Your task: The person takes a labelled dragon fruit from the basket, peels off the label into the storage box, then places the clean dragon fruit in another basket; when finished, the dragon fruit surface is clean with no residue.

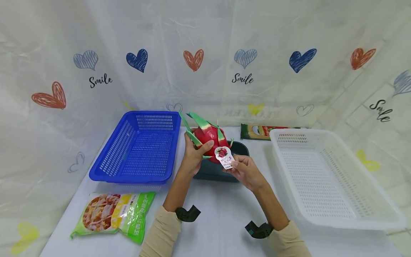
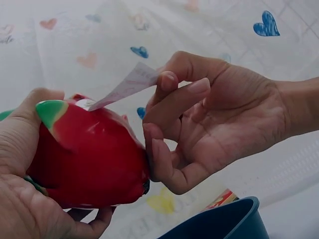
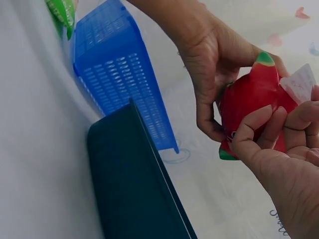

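A red dragon fruit with green leaf tips (image 1: 207, 135) is held up above a dark green bin (image 1: 240, 148). My left hand (image 1: 193, 153) grips its left side, thumb across the front. With thumb and index finger, my right hand (image 1: 245, 171) pinches a white label (image 1: 224, 157) that carries a fruit picture and print. In the left wrist view, one end of the label (image 2: 130, 85) touches the top of the fruit (image 2: 94, 149) while the rest stands away from it. The right hand's other fingers (image 3: 259, 129) lie against or close to the fruit's skin.
A blue perforated basket (image 1: 128, 176) stands at the left, a white perforated basket (image 1: 346, 223) at the right. In front of the blue one lies a green and yellow food bag (image 1: 115, 214). A long green and red packet (image 1: 257, 132) lies at the back against the printed curtain.
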`<action>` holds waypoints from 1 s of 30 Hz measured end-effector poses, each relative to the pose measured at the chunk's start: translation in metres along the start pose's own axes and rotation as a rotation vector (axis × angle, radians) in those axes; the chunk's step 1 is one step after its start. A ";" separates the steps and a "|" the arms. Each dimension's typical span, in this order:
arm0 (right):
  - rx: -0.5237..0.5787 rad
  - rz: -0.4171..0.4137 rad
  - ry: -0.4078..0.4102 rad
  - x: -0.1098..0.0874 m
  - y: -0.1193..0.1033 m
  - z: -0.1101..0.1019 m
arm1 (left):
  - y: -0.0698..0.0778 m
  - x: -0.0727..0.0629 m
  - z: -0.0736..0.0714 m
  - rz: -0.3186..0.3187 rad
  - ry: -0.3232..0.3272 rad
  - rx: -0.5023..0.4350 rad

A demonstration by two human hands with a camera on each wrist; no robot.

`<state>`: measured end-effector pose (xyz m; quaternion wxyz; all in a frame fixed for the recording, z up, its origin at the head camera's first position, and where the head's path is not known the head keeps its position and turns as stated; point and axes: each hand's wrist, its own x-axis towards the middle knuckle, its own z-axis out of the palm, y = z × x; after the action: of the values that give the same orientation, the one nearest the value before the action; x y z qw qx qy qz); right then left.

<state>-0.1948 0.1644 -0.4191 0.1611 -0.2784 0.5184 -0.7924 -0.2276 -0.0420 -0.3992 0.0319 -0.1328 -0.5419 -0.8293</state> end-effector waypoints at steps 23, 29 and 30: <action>0.033 -0.125 -0.049 0.002 0.003 -0.001 | 0.011 0.002 0.008 -0.073 0.060 0.001; -0.044 -0.169 -0.049 0.001 -0.009 0.001 | 0.017 0.004 -0.004 -0.132 0.113 -0.186; -0.095 -0.168 -0.033 0.002 -0.010 0.001 | 0.018 0.004 -0.006 -0.129 0.125 -0.189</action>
<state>-0.1953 0.1672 -0.4088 0.0892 -0.3410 0.5273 -0.7731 -0.2293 -0.0546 -0.3846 -0.0006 -0.0480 -0.4659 -0.8835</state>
